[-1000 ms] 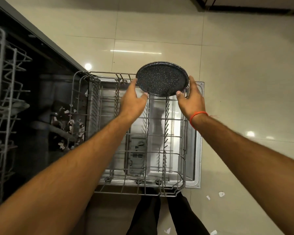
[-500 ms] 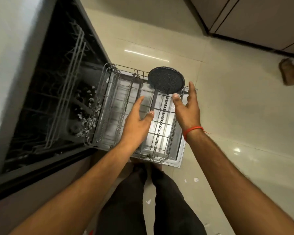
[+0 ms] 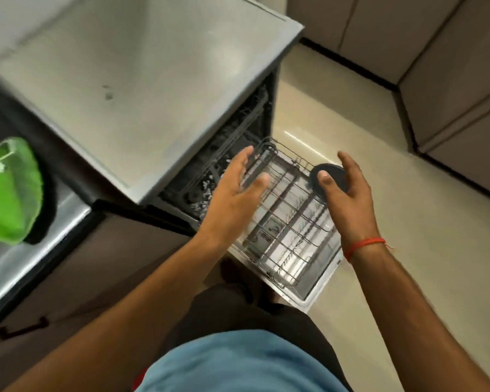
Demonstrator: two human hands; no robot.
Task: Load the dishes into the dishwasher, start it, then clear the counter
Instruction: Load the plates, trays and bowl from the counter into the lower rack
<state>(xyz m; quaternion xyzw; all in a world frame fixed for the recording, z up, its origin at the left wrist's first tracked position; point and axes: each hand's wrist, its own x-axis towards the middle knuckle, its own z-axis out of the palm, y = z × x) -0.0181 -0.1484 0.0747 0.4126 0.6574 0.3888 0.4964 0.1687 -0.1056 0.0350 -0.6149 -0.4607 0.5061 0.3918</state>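
Loading barely begun: one dark plate [image 3: 333, 176] stands on edge at far end of pulled-out lower rack [image 3: 289, 222], left hand [image 3: 235, 190] and right hand [image 3: 348, 193] hover above rack, spread, holding nothing; start and worktop [image 3: 142, 89] clearing remain.

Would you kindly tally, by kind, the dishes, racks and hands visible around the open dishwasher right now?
Dark plates: 1, the dark speckled plate standing at the far end of the rack.
Pulled-out wire racks: 1, the lower rack.
Hands: 2, the left hand and the right hand, both empty above the rack.
Total: 4
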